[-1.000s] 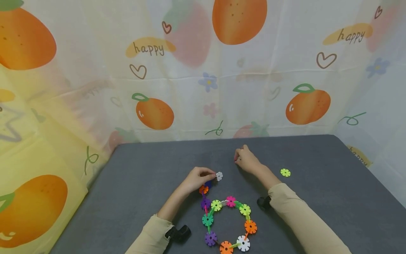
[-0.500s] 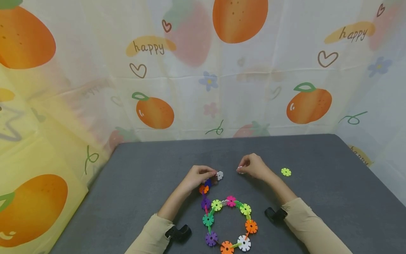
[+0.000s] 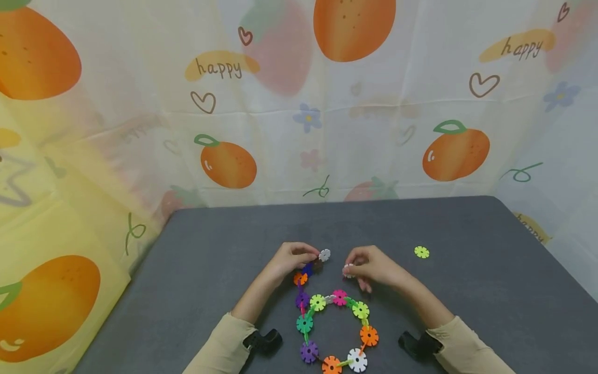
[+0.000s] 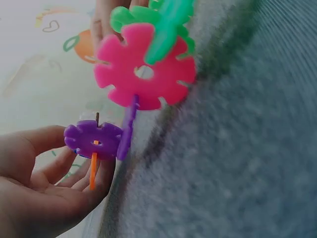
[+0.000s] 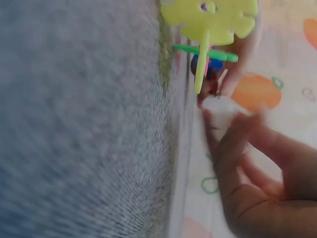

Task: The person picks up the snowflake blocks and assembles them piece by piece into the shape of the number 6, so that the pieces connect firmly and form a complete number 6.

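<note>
Interlocking snowflake discs in many colours form a ring (image 3: 304, 324) on the table, with a tail running up to my left hand (image 3: 288, 261). That hand pinches the tail's far end, where a white snowflake disc (image 3: 324, 255) sticks out past the fingertips. Beside it on the tail are a brown disc (image 3: 317, 266), a blue disc (image 3: 307, 269) and an orange disc (image 3: 300, 279). A short gap to the right, my right hand (image 3: 376, 266) pinches a loose whitish snowflake disc (image 3: 348, 270), partly covered by its fingers. In the right wrist view that hand is blurred.
A loose yellow-green snowflake disc (image 3: 422, 252) lies on the grey table (image 3: 467, 291) to the right of my right hand. Behind the table's far edge hangs a fruit-printed curtain (image 3: 280, 156). Each wrist wears a black camera (image 3: 263, 343).
My right hand has come back from the far part of the table toward me, bringing the whitish disc close to the tail's end. The left hand has barely moved.
</note>
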A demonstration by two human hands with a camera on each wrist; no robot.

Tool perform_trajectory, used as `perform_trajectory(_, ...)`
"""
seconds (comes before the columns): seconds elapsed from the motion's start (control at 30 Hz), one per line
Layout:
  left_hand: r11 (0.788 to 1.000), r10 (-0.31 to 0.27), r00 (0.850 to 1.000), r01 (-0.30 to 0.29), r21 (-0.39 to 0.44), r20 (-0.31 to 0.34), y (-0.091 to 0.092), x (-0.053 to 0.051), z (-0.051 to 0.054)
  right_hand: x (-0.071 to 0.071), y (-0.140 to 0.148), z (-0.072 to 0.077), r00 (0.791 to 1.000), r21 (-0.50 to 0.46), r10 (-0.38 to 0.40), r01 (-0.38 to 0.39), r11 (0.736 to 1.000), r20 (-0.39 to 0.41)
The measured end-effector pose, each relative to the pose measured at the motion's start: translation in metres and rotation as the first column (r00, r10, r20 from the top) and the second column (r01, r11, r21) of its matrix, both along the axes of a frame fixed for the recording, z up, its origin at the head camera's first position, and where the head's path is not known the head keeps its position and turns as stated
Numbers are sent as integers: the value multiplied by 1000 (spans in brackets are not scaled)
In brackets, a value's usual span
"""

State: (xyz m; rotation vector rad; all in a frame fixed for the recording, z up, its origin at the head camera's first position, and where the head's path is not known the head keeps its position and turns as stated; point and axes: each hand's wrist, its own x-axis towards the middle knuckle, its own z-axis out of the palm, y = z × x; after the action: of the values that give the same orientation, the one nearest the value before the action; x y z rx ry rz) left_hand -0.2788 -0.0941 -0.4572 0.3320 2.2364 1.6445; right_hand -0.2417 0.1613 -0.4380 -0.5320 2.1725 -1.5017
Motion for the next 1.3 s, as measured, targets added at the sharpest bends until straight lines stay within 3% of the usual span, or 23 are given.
perform_trajectory(0.17,993,5,991,-20,114,134,0,-5,-3,-14,2,-6,993,-179,-111,117,977,41)
perform_trajectory(0.33,987,0,987,-26,160,159,0,-6,-5,-21,-1,-10,983,-229,-147,168,959,105)
perform_trajectory(0.57,981,-12,986,-20,194,164,-1,-6,-4,-22,-10,-10,970,-173,-188,213,962,152)
perform_trajectory(0.73,977,-39,990,9,212,136,0,-4,-2,-24,-16,-10,948,-123,-286,303,945,139)
perform_trajectory(0.97,983,-32,996,15,185,87,3,1,6,-25,-19,-11,979,-91,-201,198,976,-30)
perform_trajectory(1.1,989,-6,996,-8,151,91,6,4,10,-24,-20,-12,974,-81,-192,183,980,-122)
perform_trajectory(1.17,992,0,994,-14,129,109,7,5,10,-24,-19,-13,971,-91,-185,173,981,-152)
perform_trajectory(1.3,995,-39,992,27,96,124,7,4,9,-24,-16,-14,980,-154,-136,114,982,-145)
